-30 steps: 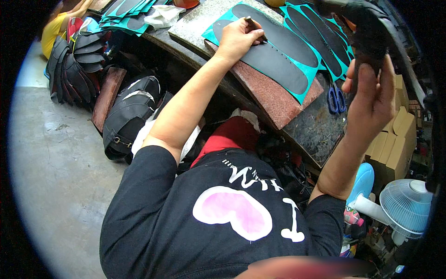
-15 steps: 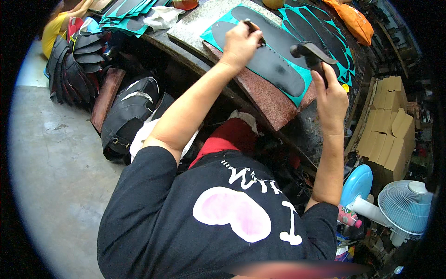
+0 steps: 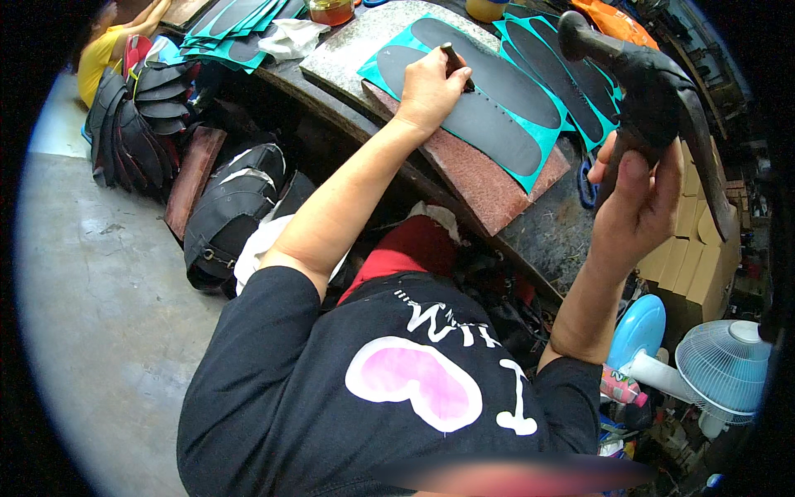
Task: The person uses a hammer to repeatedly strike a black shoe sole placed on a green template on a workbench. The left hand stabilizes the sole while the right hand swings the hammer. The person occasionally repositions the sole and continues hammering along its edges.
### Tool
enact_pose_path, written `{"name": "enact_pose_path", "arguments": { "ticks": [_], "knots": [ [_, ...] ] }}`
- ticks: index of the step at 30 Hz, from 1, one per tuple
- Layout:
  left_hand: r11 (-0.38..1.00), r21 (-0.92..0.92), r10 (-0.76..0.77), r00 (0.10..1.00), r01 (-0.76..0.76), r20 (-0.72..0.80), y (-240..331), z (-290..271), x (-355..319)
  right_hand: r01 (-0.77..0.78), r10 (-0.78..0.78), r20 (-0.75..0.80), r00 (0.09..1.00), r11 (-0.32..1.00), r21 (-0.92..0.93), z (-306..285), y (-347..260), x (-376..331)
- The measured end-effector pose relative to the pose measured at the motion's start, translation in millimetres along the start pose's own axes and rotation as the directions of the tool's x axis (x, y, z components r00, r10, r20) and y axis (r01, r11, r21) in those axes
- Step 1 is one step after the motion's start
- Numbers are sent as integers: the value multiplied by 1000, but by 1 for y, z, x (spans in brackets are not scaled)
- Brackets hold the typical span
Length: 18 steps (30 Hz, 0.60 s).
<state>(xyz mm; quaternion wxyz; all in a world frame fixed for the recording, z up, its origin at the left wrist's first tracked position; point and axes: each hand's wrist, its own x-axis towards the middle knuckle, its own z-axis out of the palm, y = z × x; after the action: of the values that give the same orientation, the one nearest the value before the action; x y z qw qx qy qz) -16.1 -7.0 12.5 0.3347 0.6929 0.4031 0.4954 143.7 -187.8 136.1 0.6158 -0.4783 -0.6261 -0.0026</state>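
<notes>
My left hand [image 3: 428, 91] is closed around a short dark punch [image 3: 452, 58], held over a teal sheet [image 3: 530, 178] that bears black sole-shaped pieces [image 3: 497, 137]. A row of small marks runs between two of these shapes, just beyond the punch. The punch's tip is hidden behind my fingers. To the right, my right hand [image 3: 638, 199] grips a dark claw hammer [image 3: 650, 79], raised high and well apart from the punch. Beneath the sheet lies a reddish-brown block [image 3: 497, 203].
More teal sheets with black shapes are at the back left [image 3: 236, 25] and beyond the work [image 3: 571, 83]. A pale slab [image 3: 348, 50] adjoins the block. Blue-handled scissors [image 3: 586, 192] lie right of it. Cartons [image 3: 691, 273] and a fan [image 3: 725, 369] stand right; a person in yellow [image 3: 98, 62] is far left.
My right hand has lifted the hammer up and to the right, nearer the camera. My left hand with the punch has stayed nearly in place.
</notes>
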Motion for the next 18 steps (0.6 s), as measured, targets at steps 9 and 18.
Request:
{"name": "enact_pose_path", "arguments": {
  "ticks": [9,18],
  "knots": [
    [931,211,307,952,-299,-6,5,12,-8,-165,351,225,909,798,-579,18,52,-19],
    [993,-31,120,989,-118,85,-9,6,2,-1,68,150,986,914,-406,-21,10,0]
  ]
}}
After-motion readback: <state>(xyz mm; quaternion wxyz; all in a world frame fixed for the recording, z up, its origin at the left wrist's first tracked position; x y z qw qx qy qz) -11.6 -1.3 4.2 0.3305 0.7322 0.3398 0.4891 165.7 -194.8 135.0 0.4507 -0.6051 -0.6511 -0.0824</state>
